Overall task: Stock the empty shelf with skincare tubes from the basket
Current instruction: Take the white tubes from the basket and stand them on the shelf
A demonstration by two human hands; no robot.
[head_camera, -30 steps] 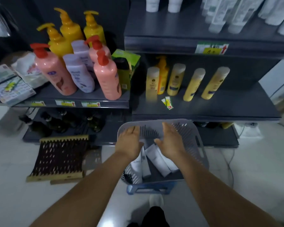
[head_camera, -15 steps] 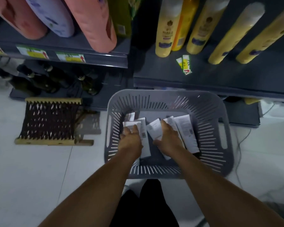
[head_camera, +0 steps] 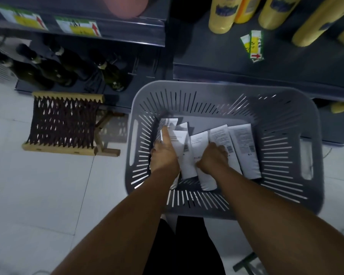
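Observation:
A grey slotted basket [head_camera: 216,92] stands on the floor right below me. Several white skincare tubes [head_camera: 244,149] lie flat on its bottom, side by side. My left hand [head_camera: 164,155] is down on the left tubes, closed over one under the palm, with the index finger stretched along another. My right hand [head_camera: 213,157] curls around a tube [head_camera: 206,178] in the middle of the pile. Both forearms reach in over the basket's near rim. The dark shelf [head_camera: 286,70] runs just beyond the basket.
Yellow bottles [head_camera: 220,14] and a loose price tag [head_camera: 253,45] sit on that shelf. Dark glass bottles [head_camera: 54,70] stand on the low shelf at the left. A woven wooden stool [head_camera: 66,124] rests on the white tiled floor beside the basket.
The view has tilted further down onto the basket. Both hands have dropped from above the rim onto the tubes, and my left index finger has stretched out.

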